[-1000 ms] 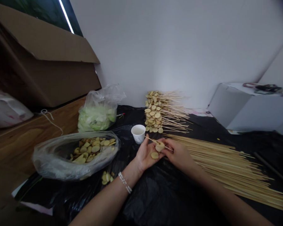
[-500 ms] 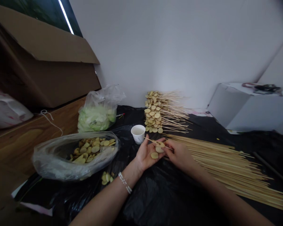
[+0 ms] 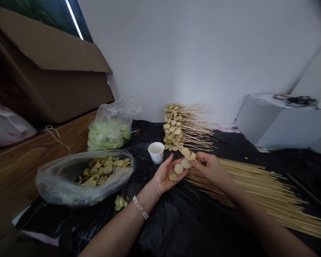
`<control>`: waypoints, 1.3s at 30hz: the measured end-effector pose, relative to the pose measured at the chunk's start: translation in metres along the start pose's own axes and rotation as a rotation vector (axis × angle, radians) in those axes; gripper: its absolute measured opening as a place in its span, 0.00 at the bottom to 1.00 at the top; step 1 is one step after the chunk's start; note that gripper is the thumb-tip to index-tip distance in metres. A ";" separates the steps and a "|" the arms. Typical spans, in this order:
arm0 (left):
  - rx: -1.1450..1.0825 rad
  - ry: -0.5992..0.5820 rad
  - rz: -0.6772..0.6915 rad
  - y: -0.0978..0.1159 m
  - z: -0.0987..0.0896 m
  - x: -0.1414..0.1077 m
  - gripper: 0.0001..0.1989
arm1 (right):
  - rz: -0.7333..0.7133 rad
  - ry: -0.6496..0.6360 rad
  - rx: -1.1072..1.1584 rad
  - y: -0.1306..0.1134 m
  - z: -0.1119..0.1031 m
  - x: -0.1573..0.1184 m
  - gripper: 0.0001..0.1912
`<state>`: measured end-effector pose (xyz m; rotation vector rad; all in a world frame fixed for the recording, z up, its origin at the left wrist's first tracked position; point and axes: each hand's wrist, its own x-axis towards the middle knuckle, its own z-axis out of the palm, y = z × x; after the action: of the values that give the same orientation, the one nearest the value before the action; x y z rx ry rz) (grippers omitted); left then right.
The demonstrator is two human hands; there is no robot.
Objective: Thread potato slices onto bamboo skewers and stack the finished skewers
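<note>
Palm up, my left hand (image 3: pixel 164 175) carries a few loose potato slices (image 3: pixel 179 169) on its fingers, with the thumb stretched out. My right hand (image 3: pixel 207 166) pinches a skewer (image 3: pixel 178 145) with pale potato slices (image 3: pixel 188 153) threaded on it, just above the left fingers. Most of that skewer is hidden by the slices and the right fingers. Beyond the hands lies a pile of skewered potato slices (image 3: pixel 173 129), sticks pointing right. Bare bamboo skewers (image 3: pixel 256 189) are spread beneath and beyond my right forearm.
A white paper cup (image 3: pixel 156 152) stands beyond my left hand. To the left are an open plastic bag of potato slices (image 3: pixel 104 170), a small heap of slices (image 3: pixel 121 202) and a tied bag of pale green vegetable (image 3: pixel 109 134). A cardboard box (image 3: pixel 69 89) and a white box (image 3: pixel 283 123) flank the black plastic sheet (image 3: pixel 160 228).
My right hand has moved slightly right and up with the skewer, off the left palm. The skewer's tip no longer lies across my left thumb, and more loose slices show on the left fingers.
</note>
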<state>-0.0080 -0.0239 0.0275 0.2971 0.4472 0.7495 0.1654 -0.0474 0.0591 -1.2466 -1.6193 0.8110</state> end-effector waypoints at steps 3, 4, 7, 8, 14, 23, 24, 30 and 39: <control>0.066 0.086 -0.002 0.000 0.002 -0.001 0.20 | 0.015 -0.013 0.011 -0.002 -0.001 0.001 0.12; 0.099 0.110 0.005 -0.001 0.003 -0.001 0.19 | 0.015 -0.012 0.010 -0.001 -0.001 0.001 0.12; 0.251 0.124 0.079 -0.006 0.001 -0.001 0.12 | 0.015 -0.017 -0.020 0.005 0.002 0.000 0.12; 0.307 0.117 0.110 -0.008 0.000 0.000 0.10 | 0.015 -0.025 -0.035 0.007 0.003 0.000 0.11; 0.249 0.125 0.140 -0.007 -0.003 0.002 0.09 | -0.014 -0.060 -0.062 0.010 0.006 -0.001 0.12; -0.055 0.178 0.179 0.009 -0.006 0.002 0.07 | 0.020 -0.060 -0.077 0.015 -0.001 0.004 0.11; -0.061 0.175 0.180 0.010 -0.007 0.002 0.07 | 0.021 -0.069 -0.067 0.016 -0.002 0.004 0.11; -0.056 0.211 0.214 0.012 -0.007 0.002 0.08 | -0.013 -0.118 -0.067 0.022 -0.009 0.007 0.11; -0.160 0.274 0.156 0.015 -0.007 0.002 0.04 | -0.026 -0.235 -0.112 0.017 -0.016 0.007 0.14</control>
<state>-0.0192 -0.0111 0.0275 0.0792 0.6234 0.9788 0.1856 -0.0369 0.0518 -1.2406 -1.8881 0.8877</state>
